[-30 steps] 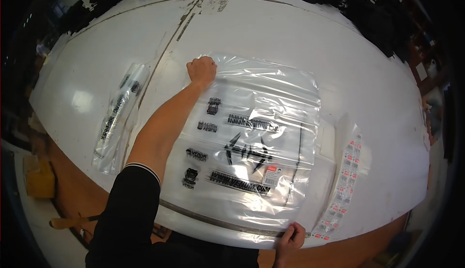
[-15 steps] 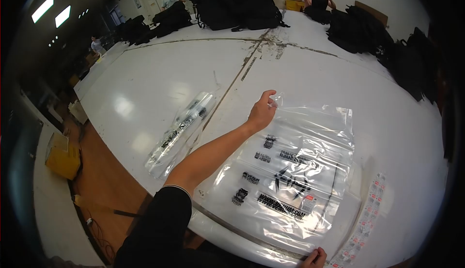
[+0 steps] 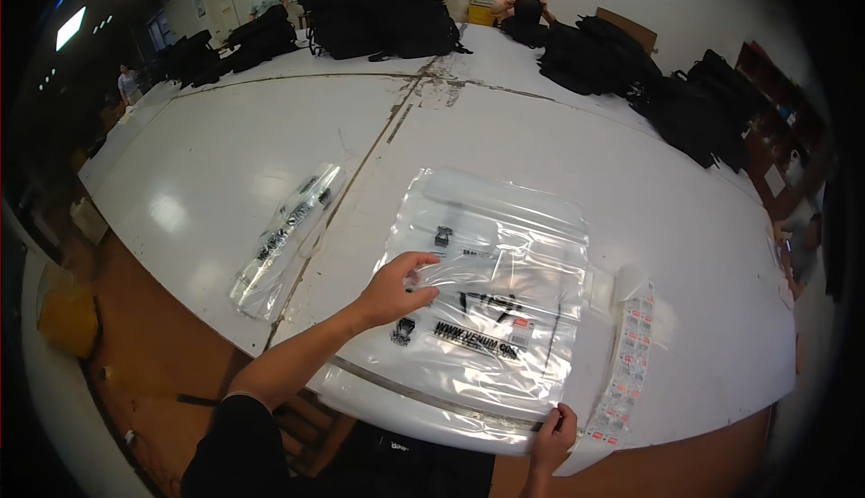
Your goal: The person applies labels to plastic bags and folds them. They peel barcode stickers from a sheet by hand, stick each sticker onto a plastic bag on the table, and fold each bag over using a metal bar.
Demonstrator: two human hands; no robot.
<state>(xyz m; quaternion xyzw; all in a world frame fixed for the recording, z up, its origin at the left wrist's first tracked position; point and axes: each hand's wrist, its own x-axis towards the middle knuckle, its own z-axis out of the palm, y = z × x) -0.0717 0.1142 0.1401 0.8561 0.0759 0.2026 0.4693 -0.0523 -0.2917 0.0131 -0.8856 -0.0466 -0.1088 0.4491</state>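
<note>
Clear plastic bags (image 3: 505,376) with black VENUM printing lie flat in front of me, seemingly stacked. A small red-and-white label (image 3: 522,325) shows on the print near the lower right. My left hand (image 3: 399,291) is over the left half of the top bag, thumb and fingers apart, holding nothing. At the bag's near right corner, my right hand (image 3: 554,433) has its fingers closed on the plastic edge. Right of the bags, close to that hand, runs a strip of labels (image 3: 631,354) with red marks.
A rolled bundle of printed plastic bags (image 3: 286,239) lies to the left on the white table (image 3: 234,151). Black backpacks (image 3: 383,16) are heaped along the far edge and far right (image 3: 694,115). Several people are around the table's far side. A yellow container (image 3: 68,322) stands on the floor at left.
My left hand has come back from the bag's far left edge toward its middle and opened off the plastic. The right hand stays at the near corner. The view has turned right.
</note>
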